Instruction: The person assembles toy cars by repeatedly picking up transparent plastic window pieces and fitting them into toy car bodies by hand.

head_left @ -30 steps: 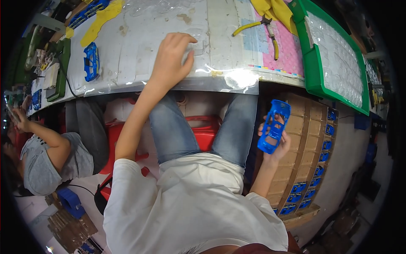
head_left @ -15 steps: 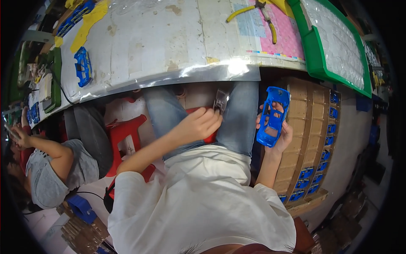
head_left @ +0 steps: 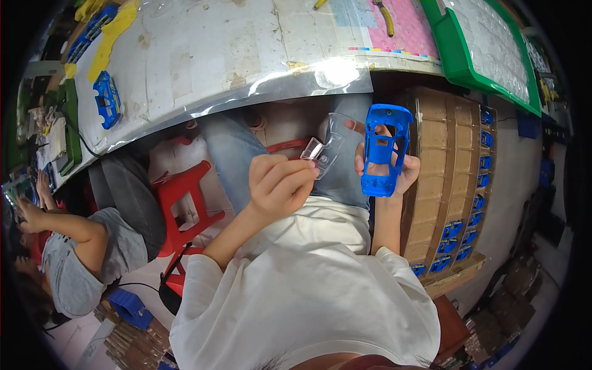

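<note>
My left hand (head_left: 280, 185) pinches a clear plastic window piece (head_left: 333, 139) by its near end, between thumb and fingertips. The piece is moulded and see-through, held tilted over my lap. My right hand (head_left: 409, 177) grips a blue toy car body shell (head_left: 380, 154) from beneath and from its right side. Window openings in the shell show fingers behind it. The shell and the clear piece are close together with a small gap between them.
Ahead is a white worktable (head_left: 216, 55) with another blue car shell (head_left: 107, 100), pliers (head_left: 385, 18) and a green tray (head_left: 459, 58) of clear plastic parts. A partitioned cardboard box (head_left: 435, 154) with several blue shells stands right. A red stool (head_left: 185, 209) and a co-worker (head_left: 92, 246) are left.
My left hand has raised the clear piece and brought it nearer the shell. My right hand has turned the blue shell more upright and shifted it slightly left. The view has tilted a little.
</note>
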The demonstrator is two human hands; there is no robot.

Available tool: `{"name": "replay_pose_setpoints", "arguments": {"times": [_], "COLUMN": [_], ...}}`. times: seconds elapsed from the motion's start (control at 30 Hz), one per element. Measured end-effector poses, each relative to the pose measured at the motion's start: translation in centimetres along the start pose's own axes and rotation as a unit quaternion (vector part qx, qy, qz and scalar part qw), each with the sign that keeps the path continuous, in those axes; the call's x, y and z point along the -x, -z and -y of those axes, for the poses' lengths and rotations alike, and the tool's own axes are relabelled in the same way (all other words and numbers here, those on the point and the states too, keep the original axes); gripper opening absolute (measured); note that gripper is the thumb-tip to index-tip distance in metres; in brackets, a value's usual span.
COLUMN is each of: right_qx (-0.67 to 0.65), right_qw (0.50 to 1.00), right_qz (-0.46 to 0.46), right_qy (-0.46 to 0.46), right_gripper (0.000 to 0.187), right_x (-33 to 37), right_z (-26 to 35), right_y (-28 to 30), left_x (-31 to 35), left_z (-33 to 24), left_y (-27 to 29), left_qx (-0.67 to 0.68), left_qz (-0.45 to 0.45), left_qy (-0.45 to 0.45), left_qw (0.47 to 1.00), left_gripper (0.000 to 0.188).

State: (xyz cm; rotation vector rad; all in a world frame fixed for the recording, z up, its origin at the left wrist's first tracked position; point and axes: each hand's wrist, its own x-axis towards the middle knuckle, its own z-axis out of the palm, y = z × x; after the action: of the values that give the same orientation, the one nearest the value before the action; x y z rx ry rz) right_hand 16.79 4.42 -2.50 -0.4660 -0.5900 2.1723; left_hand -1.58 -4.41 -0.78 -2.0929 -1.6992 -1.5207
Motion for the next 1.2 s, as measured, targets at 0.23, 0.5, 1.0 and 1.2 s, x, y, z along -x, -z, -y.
{"name": "replay_pose_setpoints", "arguments": {"times": [0.23, 0.5, 1.0, 1.2], "right_qx": [-0.064, -0.046, -0.067, -0.060], "right_qw": [0.996, 0.998, 0.997, 0.998], "right_qz": [0.056, 0.044, 0.020, 0.010], "right_qy": [0.019, 0.010, 0.009, -0.015], "right_gripper": [0.081, 0.080, 0.086, 0.086], "right_x": [-0.1, 0.4, 0.4, 0.5], "right_z": [0.2, -0.1, -1.1, -1.4], "right_y": [-2.0, -3.0, -2.8, -2.9], "left_x": [-0.6, -0.3, -0.3, 0.7], "left_z": [-0.7, -0.4, 0.7, 1.6], "left_y": [-0.4, -0.6, -0.9, -1.6], "left_qx": [0.427, 0.589, 0.519, 0.501], "left_qz": [-0.028, 0.008, -0.040, -0.053], "left_qy": [0.315, 0.408, 0.448, 0.420], "left_qw": [0.847, 0.698, 0.727, 0.755], "left_gripper": [0.018, 0.016, 0.029, 0.031]}}
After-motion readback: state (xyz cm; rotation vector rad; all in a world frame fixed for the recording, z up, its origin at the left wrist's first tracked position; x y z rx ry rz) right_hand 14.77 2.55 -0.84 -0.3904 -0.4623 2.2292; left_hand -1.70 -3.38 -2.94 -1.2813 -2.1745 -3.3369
